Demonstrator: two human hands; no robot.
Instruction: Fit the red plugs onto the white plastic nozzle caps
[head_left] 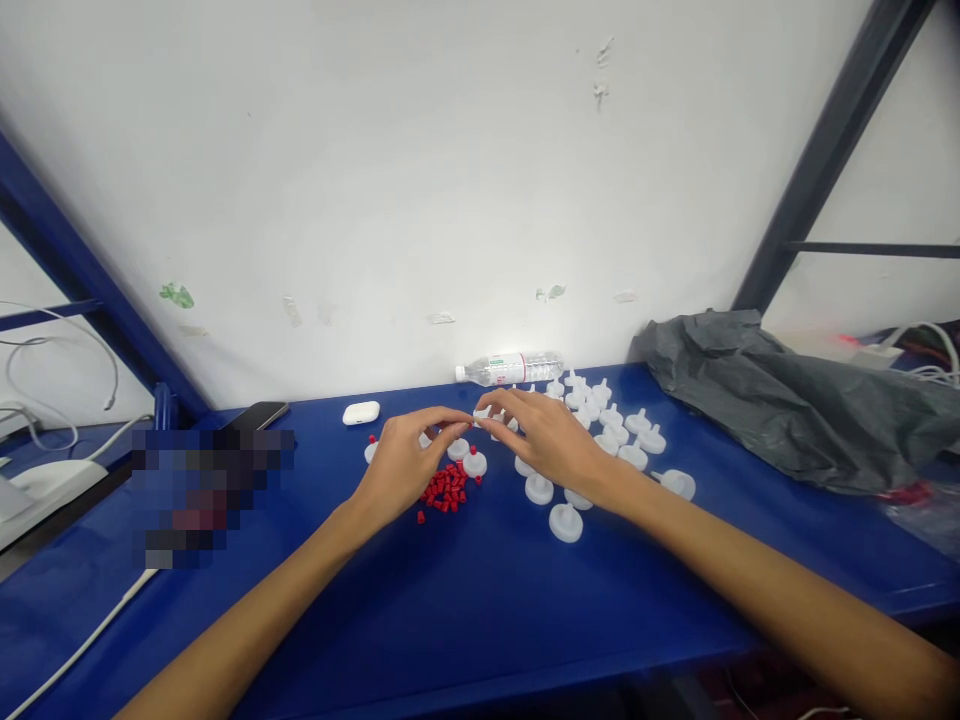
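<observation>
Pinching white disc piece (pixel 482 413) between left hand (pixel 405 462), right hand (pixel 546 436); water bottle (pixel 511 368) lying.

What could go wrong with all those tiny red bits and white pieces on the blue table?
The loose red caps lie right beside the left hand, so a nudge might scatter them. The white discs under the right hand may get knocked by the wrist. The water bottle lies on its side and might roll into the parts.
</observation>
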